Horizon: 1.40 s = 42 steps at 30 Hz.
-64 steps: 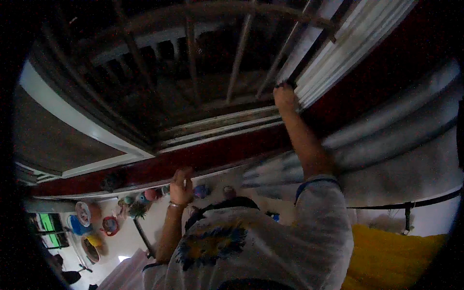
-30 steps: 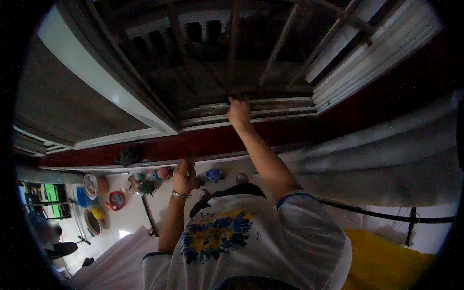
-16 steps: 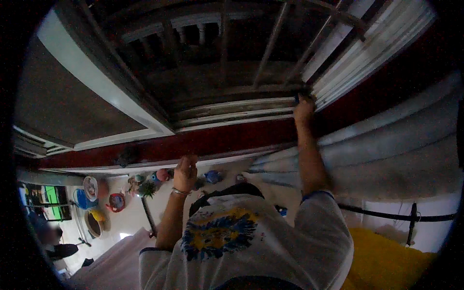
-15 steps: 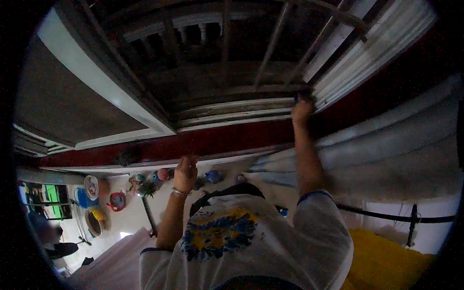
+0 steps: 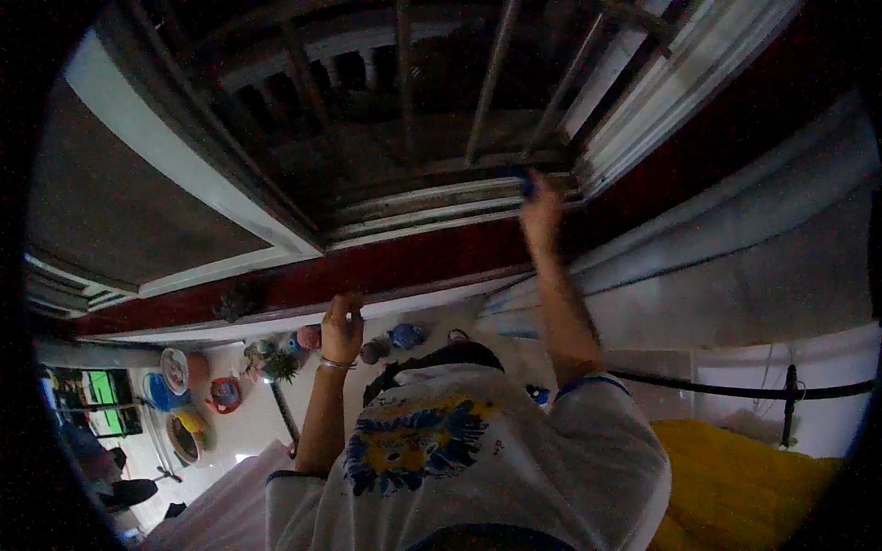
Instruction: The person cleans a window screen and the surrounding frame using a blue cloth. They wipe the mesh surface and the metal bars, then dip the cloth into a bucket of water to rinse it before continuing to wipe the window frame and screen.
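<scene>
My right hand (image 5: 542, 216) reaches over the window's sliding track (image 5: 432, 213) near its right end. Its fingers are closed on a small dark blue thing (image 5: 529, 187) whose kind I cannot make out, down at the pale rails. My left hand (image 5: 342, 329), with a bracelet at the wrist, is by the front edge of the dark red sill (image 5: 404, 268). Its fingers are loosely curled, and nothing shows in them.
Metal bars (image 5: 485, 92) stand beyond the track. A white-framed sliding pane (image 5: 147, 174) covers the left side. A grey curtain (image 5: 735, 275) hangs at right. Potted plants (image 5: 280, 363) and a blue basin (image 5: 165, 393) are below left, a yellow cover (image 5: 735, 487) lower right.
My right hand has moved left along the track with the dark blue thing, away from the corner. My left hand has shifted slightly left and stays by the sill's edge.
</scene>
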Tool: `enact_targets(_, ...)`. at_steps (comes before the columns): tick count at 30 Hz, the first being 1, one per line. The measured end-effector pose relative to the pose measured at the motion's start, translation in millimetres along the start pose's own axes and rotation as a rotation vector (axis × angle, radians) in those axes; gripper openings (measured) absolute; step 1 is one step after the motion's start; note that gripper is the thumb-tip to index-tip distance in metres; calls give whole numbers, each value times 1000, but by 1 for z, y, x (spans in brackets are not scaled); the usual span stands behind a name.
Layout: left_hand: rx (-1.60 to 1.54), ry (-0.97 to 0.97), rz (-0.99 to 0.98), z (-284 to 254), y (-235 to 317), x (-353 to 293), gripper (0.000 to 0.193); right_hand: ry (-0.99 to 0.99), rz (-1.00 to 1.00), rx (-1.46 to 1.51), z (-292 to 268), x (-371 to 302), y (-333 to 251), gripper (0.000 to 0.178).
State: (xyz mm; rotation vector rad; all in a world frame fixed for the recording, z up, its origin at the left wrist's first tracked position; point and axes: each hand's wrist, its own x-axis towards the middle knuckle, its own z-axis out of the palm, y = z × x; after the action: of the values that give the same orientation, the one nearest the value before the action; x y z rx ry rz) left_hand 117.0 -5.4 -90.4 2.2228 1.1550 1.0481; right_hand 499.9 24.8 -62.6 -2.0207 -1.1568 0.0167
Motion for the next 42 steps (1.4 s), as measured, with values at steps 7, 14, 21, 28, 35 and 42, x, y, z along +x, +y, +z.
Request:
enact_targets(7, -53, -68, -78, 0, 5, -9, 31, 142, 16, -277, 18, -17, 80, 35)
enact_targets(14, 36, -127, 71, 8, 3, 9, 31, -181, -379, -5, 94, -86, -69, 40)
enact_targets(21, -37, -77, -15, -2, 15, 4, 30, 87, -35, -154, -14, 15, 66, 42)
enact_targets(28, -6, -92, -46, 0, 3, -9, 30, -96, -108, -206, 64, -45, 19, 37)
enact_targets(35, -52, 32, 3, 4, 20, 10, 30, -20, -39, -4, 22, -22, 0, 48)
enact_targets(42, -2, -42, 3, 0, 20, -7, 29, 350, -121, -193, 29, -6, 116, 37)
